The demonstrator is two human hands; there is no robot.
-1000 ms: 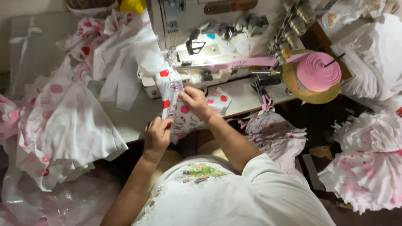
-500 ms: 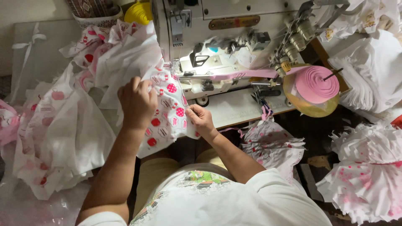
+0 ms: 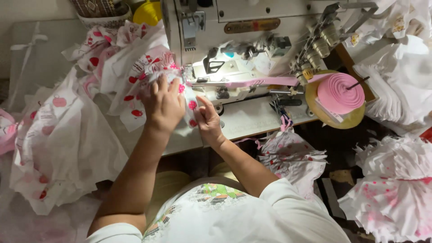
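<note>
My left hand (image 3: pixel 163 104) lies flat on a white cloth piece with red and pink prints (image 3: pixel 144 74), pressing it on the table next to the sewing machine (image 3: pixel 243 40). My right hand (image 3: pixel 208 119) pinches the edge of the same cloth just in front of the machine's needle area (image 3: pixel 211 67). A pink tape (image 3: pixel 256 82) runs from a pink roll (image 3: pixel 340 93) on a yellow disc into the machine.
A heap of the same printed white cloth (image 3: pixel 58 135) covers the table's left side. More sewn pieces hang at the table's front (image 3: pixel 292 157) and pile at the right (image 3: pixel 391 189). A yellow object (image 3: pixel 147 12) and a basket (image 3: pixel 96 9) stand behind.
Both hands have carried the cloth piece up and right toward the machine's needle area. My left hand went from gripping the cloth's lower edge to lying flat on it.
</note>
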